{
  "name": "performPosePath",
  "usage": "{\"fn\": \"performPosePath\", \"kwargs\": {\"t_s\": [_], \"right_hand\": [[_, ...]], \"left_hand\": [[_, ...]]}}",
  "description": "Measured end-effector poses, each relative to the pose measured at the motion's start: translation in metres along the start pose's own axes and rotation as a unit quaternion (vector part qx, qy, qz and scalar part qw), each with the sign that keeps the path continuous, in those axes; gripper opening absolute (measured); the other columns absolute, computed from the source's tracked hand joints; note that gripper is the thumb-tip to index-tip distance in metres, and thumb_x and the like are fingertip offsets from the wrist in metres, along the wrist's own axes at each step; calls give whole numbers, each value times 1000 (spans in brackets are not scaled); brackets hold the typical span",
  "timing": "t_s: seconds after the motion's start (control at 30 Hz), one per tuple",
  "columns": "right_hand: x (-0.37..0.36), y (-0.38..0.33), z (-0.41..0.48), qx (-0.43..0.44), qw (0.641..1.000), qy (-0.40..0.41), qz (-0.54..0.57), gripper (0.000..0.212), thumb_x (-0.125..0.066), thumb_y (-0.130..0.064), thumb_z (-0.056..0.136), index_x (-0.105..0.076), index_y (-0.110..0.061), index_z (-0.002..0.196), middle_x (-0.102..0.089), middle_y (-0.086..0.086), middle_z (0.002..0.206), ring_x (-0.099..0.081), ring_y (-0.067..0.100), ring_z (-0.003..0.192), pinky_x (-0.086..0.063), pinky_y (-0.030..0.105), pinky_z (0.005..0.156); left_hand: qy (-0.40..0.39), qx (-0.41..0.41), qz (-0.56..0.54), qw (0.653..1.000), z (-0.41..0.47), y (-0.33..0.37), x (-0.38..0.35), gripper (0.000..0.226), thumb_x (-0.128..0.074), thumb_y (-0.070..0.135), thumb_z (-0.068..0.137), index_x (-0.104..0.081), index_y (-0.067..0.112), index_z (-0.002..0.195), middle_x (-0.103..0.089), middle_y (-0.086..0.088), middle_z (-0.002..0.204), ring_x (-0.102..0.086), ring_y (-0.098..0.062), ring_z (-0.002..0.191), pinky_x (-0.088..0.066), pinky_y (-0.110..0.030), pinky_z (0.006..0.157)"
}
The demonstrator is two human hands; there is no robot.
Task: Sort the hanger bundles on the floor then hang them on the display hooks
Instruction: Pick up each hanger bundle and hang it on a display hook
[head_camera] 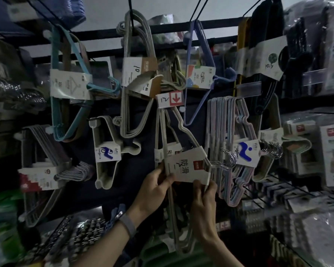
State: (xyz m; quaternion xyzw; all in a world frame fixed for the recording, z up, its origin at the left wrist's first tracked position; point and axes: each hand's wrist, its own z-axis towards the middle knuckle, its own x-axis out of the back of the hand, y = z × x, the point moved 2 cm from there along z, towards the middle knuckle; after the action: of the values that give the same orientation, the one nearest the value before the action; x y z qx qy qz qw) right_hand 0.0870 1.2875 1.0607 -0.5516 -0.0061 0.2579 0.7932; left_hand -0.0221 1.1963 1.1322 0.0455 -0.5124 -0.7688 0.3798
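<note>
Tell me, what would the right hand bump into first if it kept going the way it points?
The right hand points upward and pinches the white label of the grey hanger bundle, so that label comes first; what lies beyond is unclear in depth.

Fingers (161, 169) of the left hand (152, 189) disappear behind the paper sleeve (187, 166).

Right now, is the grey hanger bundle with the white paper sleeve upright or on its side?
On its side: the grey hanger bundle has its chrome hooks pointing right, one shoulder end uppermost.
</note>
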Motion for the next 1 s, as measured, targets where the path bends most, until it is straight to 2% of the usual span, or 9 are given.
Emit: {"fn": "performPosePath", "kwargs": {"t_s": [0.13, 0.23, 0.4, 0.57, 0.63, 0.73, 0.87, 0.93, 1.0], "right_hand": [[0, 11, 7, -11, 1000, 8, 14, 27, -47, -34, 109, -42, -24, 134, -68, 0, 122, -68, 16, 109, -59, 47, 93], [0, 20, 9, -10, 1000, 5, 6, 20, -47, -34, 108, -44, -24, 125, -70, 0, 117, -70, 15, 105, -60, 41, 87], [-8, 23, 18, -16, 1000, -8, -12, 27, -45, -38, 108, -40, -21, 129, -69, 1, 117, -69, 15, 100, -58, 34, 78], [-20, 30, 46, -34, 996, -33, -71, 25, -41, -40, 110, -38, -21, 125, -67, -3, 115, -63, 6, 90, -42, 18, 66], [-28, 39, 61, -48, 994, -47, -90, 24, -40, -41, 110, -35, -25, 127, -65, -2, 117, -60, 2, 88, -47, 24, 72], [-40, 52, 84, -60, 990, -62, -107, 21, -43, -39, 110, -33, -28, 125, -66, 5, 118, -64, 11, 89, -57, 43, 87], [-61, 67, 114, -80, 984, -48, -149, 21, -44, -33, 110, -37, -16, 121, -64, 2, 105, -59, 5, 80, -55, 33, 73], [-70, 75, 130, -84, 983, -49, -158, 23, -46, -32, 110, -40, -14, 123, -65, 2, 107, -62, 8, 83, -55, 29, 72], [-79, 83, 146, -91, 980, -46, -174, 24, -46, -32, 110, -38, -14, 125, -65, 6, 114, -64, 19, 91, -55, 36, 81]], "left_hand": [[4, -5, 16, 1000, 4, -5, -5, 28, -60, 26, 103, -63, 29, 130, -72, 11, 123, -66, -6, 117, -54, -32, 99], [17, -10, 26, 999, 3, -15, -8, 24, -59, 27, 103, -62, 33, 126, -72, 12, 124, -65, -2, 117, -53, -22, 95], [18, -9, 31, 999, 19, -25, -3, 40, -57, 22, 104, -54, 26, 144, -68, 13, 130, -60, -1, 125, -48, -28, 107], [35, 2, 71, 997, 50, -45, 2, 46, -58, 24, 104, -50, 28, 148, -67, 15, 129, -60, -2, 123, -50, -33, 108], [35, 13, 89, 995, 63, -56, 4, 48, -57, 26, 104, -46, 32, 151, -67, 13, 128, -63, -8, 121, -52, -31, 104], [46, 25, 109, 993, 79, -72, 7, 52, -54, 25, 106, -39, 33, 155, -65, 8, 130, -62, -12, 119, -50, -22, 95], [83, -24, 138, 987, 107, -100, 11, 50, -50, 21, 106, -37, 25, 155, -55, 3, 125, -58, -13, 112, -38, 4, 76], [102, -28, 149, 983, 121, -110, 12, 52, -49, 22, 107, -35, 22, 157, -44, 2, 119, -56, -15, 109, -36, 5, 73], [114, -48, 156, 980, 130, -118, 15, 52, -49, 21, 107, -36, 19, 157, -41, 0, 120, -56, -19, 111, -35, 4, 76]]}}
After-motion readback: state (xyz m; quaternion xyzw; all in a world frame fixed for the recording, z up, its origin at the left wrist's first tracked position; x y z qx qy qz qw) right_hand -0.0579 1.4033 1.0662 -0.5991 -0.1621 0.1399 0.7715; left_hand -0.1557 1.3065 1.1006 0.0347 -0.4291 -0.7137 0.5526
